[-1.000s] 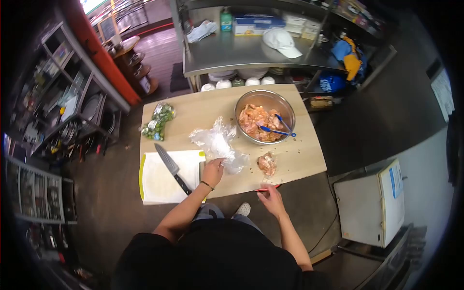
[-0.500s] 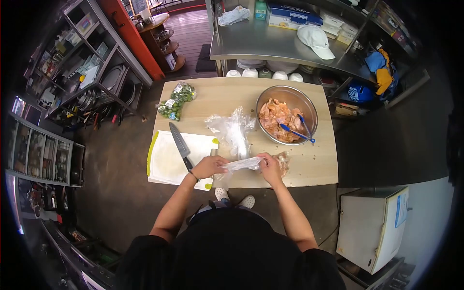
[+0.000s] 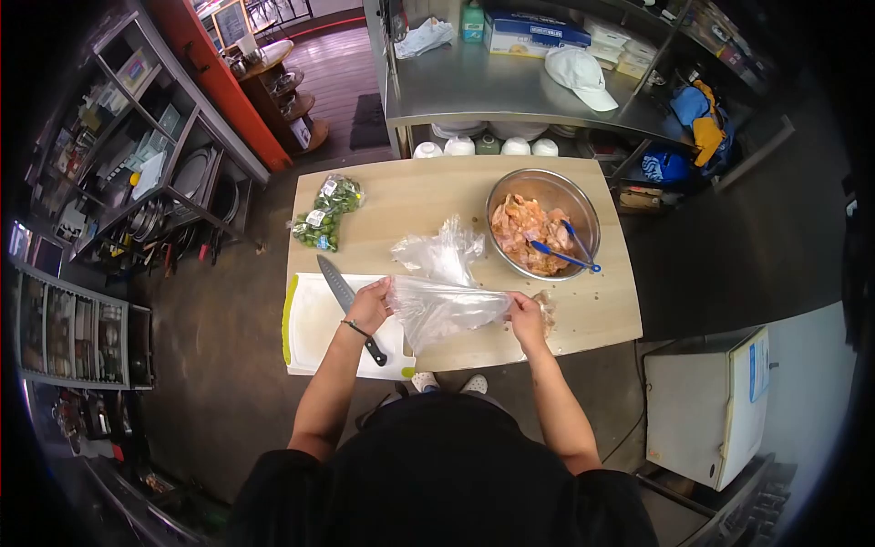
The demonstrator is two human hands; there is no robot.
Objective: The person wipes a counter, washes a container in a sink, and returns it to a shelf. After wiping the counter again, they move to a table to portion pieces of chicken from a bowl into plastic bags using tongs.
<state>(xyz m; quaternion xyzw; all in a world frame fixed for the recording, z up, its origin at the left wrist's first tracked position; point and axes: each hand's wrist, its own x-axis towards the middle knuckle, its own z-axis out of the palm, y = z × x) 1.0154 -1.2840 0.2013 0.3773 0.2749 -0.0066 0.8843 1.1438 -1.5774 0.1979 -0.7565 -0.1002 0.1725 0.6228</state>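
A clear plastic bag (image 3: 445, 313) is stretched between my two hands above the table's front part. My left hand (image 3: 372, 305) pinches its left edge over the white cutting board (image 3: 314, 314). At the bag's right end, my right hand (image 3: 526, 321) grips the other edge. A knife (image 3: 339, 284) with a black handle lies on the board beside my left hand. Behind the stretched bag lies more crumpled clear plastic (image 3: 444, 248). The steel bowl (image 3: 591, 202) at the right holds raw-looking meat pieces (image 3: 526, 223) and blue-handled tongs (image 3: 565, 257). A bag with meat bits (image 3: 547, 312) lies partly hidden by my right hand.
Bags of green produce (image 3: 326, 214) lie at the table's (image 3: 410, 187) back left. Beyond it stands a steel counter (image 3: 492, 87) with a white cap (image 3: 581, 76) and boxes. A white appliance (image 3: 697, 410) stands at the right, shelves (image 3: 173, 137) at the left.
My hands have moved apart, my left hand to the left and upward. The bag, bunched before, is now spread wide between them. The whole view has shifted slightly.
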